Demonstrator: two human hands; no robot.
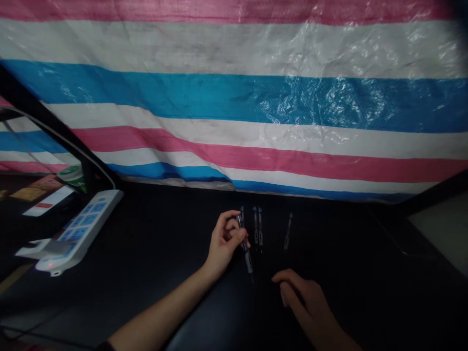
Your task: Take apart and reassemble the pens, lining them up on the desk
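Black desk [146, 234], 4 pens [260, 229]: L hand [224, 241] grips 1, R hand [300, 297] empty.

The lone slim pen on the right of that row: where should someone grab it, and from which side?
Pinch the lone slim pen across its middle, from above and its right, probably with the right hand, which lies nearest. It seems to lie flat and slanted, its thin barrel easy to straddle, and the paired pens sit off to its left.
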